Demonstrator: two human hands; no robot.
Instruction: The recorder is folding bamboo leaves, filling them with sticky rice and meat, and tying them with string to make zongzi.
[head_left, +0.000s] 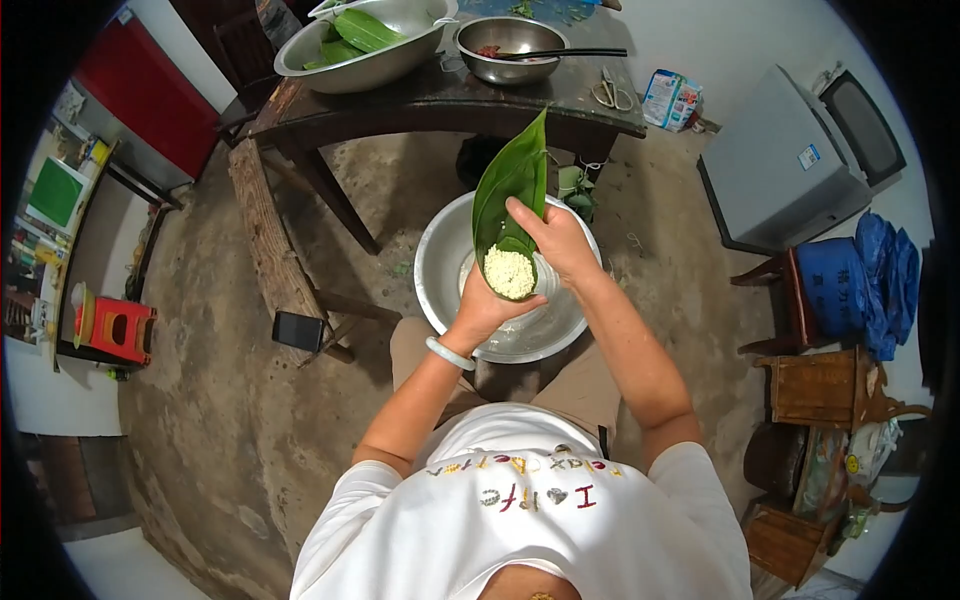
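My left hand (484, 304) cups the lower part of a long green leaf (511, 172), which is curled into a cone. Pale rice grains (510, 271) fill the cone's mouth. With the thumb on its inner face, my right hand (559, 240) holds the leaf's right side above the rice. Both hands are over a large metal basin (431, 289) between my knees, and some loose grains lie in its bottom. A light bangle (450, 354) circles my left wrist.
Ahead, a dark wooden table (450, 112) bears a basin of leaves (360, 71), a steel bowl (512, 71) with reddish filling and black chopsticks, and scissors (611, 91). A phone (298, 331) lies on the wooden bench (262, 225) to the left. More leaves (576, 187) hang by the table leg.
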